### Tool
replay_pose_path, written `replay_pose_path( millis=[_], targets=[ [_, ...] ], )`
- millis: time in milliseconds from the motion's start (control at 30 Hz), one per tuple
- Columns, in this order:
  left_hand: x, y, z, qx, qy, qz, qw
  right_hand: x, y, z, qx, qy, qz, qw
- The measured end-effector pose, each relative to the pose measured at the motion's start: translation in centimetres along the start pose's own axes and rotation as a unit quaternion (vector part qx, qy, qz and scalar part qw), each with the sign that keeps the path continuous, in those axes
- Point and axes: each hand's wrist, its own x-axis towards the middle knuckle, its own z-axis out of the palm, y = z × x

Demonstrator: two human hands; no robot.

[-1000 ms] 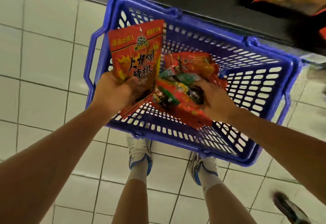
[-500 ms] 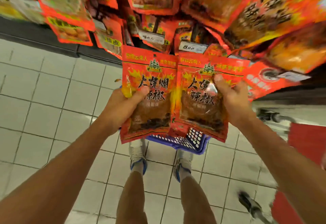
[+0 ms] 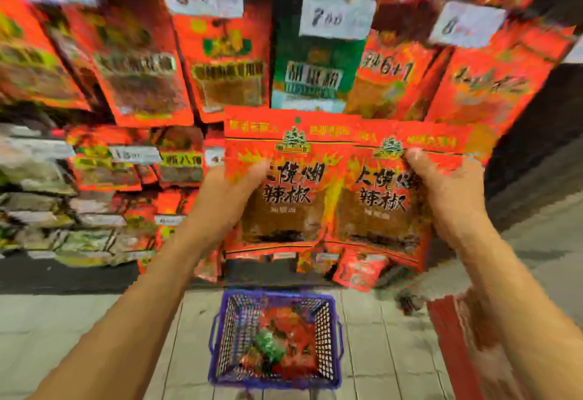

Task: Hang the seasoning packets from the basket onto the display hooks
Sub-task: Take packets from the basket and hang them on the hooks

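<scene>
I hold two matching red seasoning packets with black lettering side by side at chest height, facing the display. My left hand (image 3: 228,197) grips the left packet (image 3: 285,179) by its left edge, thumb on the front. My right hand (image 3: 448,197) grips the right packet (image 3: 383,191) by its right edge. Below on the floor stands the blue basket (image 3: 220,352), with several red and green packets inside. The display hooks are hidden behind hanging packets; the picture is blurred.
Rows of red hanging packets (image 3: 142,74) and one green packet (image 3: 310,78) fill the rack ahead, with white price tags (image 3: 337,15) above. Lower shelves at left (image 3: 63,210) carry more packets. A red mat (image 3: 454,346) lies on the tiled floor at right.
My view has lifted from the basket to the rack. Both hands raised the two packets higher toward the hanging rows, and the basket now shows in full on the floor below.
</scene>
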Motion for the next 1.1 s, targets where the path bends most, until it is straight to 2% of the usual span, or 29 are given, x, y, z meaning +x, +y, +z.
replay_pose_path(
  millis=[133, 267, 400, 500, 600, 900, 1100],
  targets=[
    [1.9, 7.7, 0.7, 0.0, -0.028, 0.062, 0.998, 2.5, -6.2, -1.8, 0.036, 0.041, -0.046, 0.997],
    [4.1, 14.2, 2.3, -0.048, -0.017, 0.096, 0.994, 5.8, -11.6, -4.0, 0.048, 0.038, -0.078, 0.995],
    [5.7, 18.6, 5.1, -0.083, -0.023, 0.119, 0.989, 9.6, -14.6, -5.9, 0.07, 0.054, -0.099, 0.991],
    [6.6, 21.2, 7.7, -0.099, 0.002, 0.151, 0.984, 12.9, -16.2, -6.7, 0.099, 0.06, -0.09, 0.989],
    [7.0, 23.1, 9.8, -0.06, 0.027, 0.185, 0.981, 15.9, -18.0, -6.8, 0.116, 0.048, -0.085, 0.989],
    [7.7, 26.1, 12.7, -0.04, 0.048, 0.181, 0.981, 19.6, -22.3, -5.2, 0.091, 0.002, -0.11, 0.99],
    [7.4, 26.1, 12.4, -0.045, 0.055, 0.182, 0.981, 19.3, -20.2, -5.3, 0.086, -0.005, -0.101, 0.991]
  ],
)
